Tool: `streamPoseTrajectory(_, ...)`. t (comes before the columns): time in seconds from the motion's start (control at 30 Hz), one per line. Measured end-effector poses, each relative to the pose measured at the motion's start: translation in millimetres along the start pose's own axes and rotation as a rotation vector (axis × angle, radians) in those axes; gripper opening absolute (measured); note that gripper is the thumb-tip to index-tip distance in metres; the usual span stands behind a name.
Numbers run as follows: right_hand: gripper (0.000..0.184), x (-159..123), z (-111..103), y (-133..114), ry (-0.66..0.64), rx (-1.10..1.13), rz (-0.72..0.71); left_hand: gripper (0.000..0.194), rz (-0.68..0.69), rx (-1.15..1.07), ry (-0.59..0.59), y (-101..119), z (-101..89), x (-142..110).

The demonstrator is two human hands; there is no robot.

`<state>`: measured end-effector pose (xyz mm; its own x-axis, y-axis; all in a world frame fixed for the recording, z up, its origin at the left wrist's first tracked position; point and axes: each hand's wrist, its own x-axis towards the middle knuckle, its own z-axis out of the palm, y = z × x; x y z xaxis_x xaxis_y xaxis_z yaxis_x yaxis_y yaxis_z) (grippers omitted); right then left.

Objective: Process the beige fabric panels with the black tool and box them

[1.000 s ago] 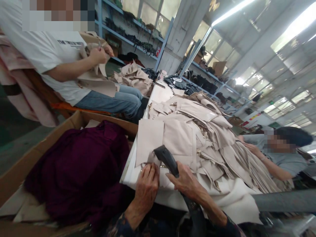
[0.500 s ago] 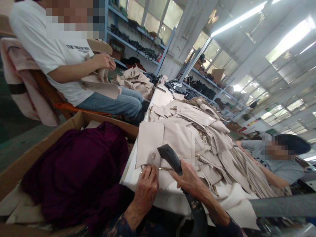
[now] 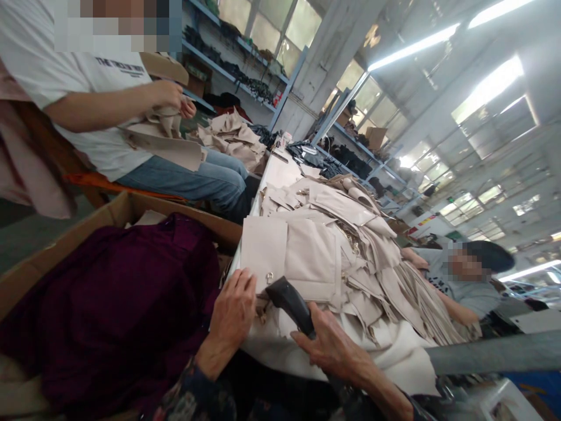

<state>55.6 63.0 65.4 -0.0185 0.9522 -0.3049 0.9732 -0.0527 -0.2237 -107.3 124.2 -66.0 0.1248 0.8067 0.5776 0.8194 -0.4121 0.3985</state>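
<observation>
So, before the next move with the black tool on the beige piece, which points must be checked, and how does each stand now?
1. Left hand lies flat on the beige leather panel: ok.
2. Right hand grips the black curved-handle tool: ok.
3. Tool head meets the panel's lower edge: cannot tell, hidden.
4. Small metal clasp on the panel is uncovered: ok.
5. Heap of beige leather pieces crowds the panel from the right: not ok.
6. Left fingers clear of the tool head: ok, but close.

a garment or leather-goods workshop: heaped beige cut pieces (image 3: 350,245) on a long worktable (image 3: 280,169), metal shelving (image 3: 228,64), seated co-workers, fluorescent lights (image 3: 412,47) overhead.
</observation>
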Motion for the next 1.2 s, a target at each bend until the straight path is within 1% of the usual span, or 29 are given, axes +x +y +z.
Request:
streamPoseTrajectory(0.07,0.028,5,3,-2,0.021,0.011,0.016,0.030,-0.025,0.024,-0.121,2,-4.8,6)
streamPoseTrajectory(0.13,0.025,15,5,-4,0.064,0.019,0.027,0.027,-0.056,0.041,-0.194,10,-6.4,8)
streamPoseTrajectory(0.23,0.022,29,0,-2,0.121,0.102,0.090,0.024,-0.077,0.067,-0.228,25,-4.7,3)
streamPoseTrajectory(0.3,0.022,28,-9,3,0.146,0.175,0.161,0.023,-0.070,0.069,-0.247,35,-2.7,-4)
streamPoseTrajectory(0.4,0.022,6,-23,14,0.168,0.251,0.198,0.022,-0.032,0.045,-0.264,47,-0.1,-15)
streamPoseTrajectory(0.47,0.023,-18,-24,22,0.164,0.296,0.179,0.021,-0.007,0.024,-0.266,52,0.9,-21)
streamPoseTrajectory(0.57,0.022,-51,-10,33,0.125,0.321,0.166,0.021,0.008,0.005,-0.266,55,1.7,-26)
streamPoseTrajectory(0.63,0.022,-64,5,38,0.099,0.310,0.163,0.022,0.020,0.002,-0.259,54,2.3,-28)
streamPoseTrajectory(0.67,0.022,-66,12,39,0.095,0.302,0.164,0.023,0.029,0.001,-0.253,53,2.9,-28)
streamPoseTrajectory(0.73,0.020,-61,23,38,0.103,0.288,0.159,0.026,0.054,0.001,-0.239,50,4.5,-29)
streamPoseTrajectory(0.8,0.020,-48,28,34,0.114,0.296,0.158,0.027,0.069,0.005,-0.228,49,6.7,-30)
streamPoseTrajectory(0.93,0.017,-19,25,23,0.098,0.360,0.158,0.025,0.077,0.028,-0.224,49,11.2,-32)
streamPoseTrajectory(1.0,0.018,-16,25,22,0.113,0.360,0.154,0.026,0.085,0.029,-0.218,49,12.9,-33)
streamPoseTrajectory(1.13,0.018,-23,29,28,0.130,0.331,0.147,0.029,0.086,0.015,-0.210,48,16.3,-34)
streamPoseTrajectory(1.2,0.017,-17,29,28,0.133,0.318,0.135,0.028,0.087,0.020,-0.212,47,17.8,-34)
